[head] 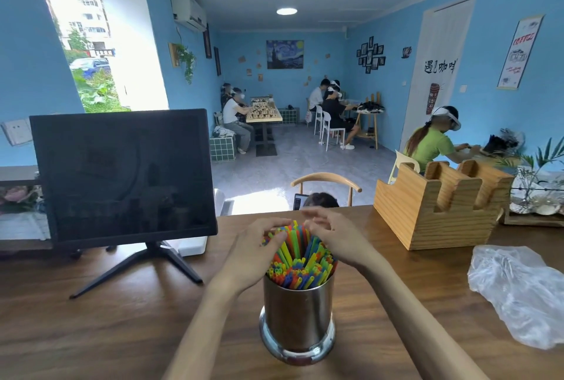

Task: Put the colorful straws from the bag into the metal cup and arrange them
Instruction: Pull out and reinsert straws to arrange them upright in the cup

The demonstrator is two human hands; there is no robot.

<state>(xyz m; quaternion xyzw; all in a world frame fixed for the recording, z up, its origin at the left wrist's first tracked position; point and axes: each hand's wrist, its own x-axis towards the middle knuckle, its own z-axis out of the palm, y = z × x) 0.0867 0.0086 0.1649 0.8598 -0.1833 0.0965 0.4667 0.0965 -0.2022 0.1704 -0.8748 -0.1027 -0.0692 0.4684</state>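
The desk [91,318] carries a monitor [122,175] far left and the emptied bag [518,291] at the right edge. The metal cup [297,315] stands near centre, open wood around it. The straws [300,260] fill it, cupped between the left hand [259,247] and right hand [334,237], each grip loosely curled, fingertips touching the straw tops.

Single head-worn wide view, looking forward and down, close over the counter [122,318], room beyond
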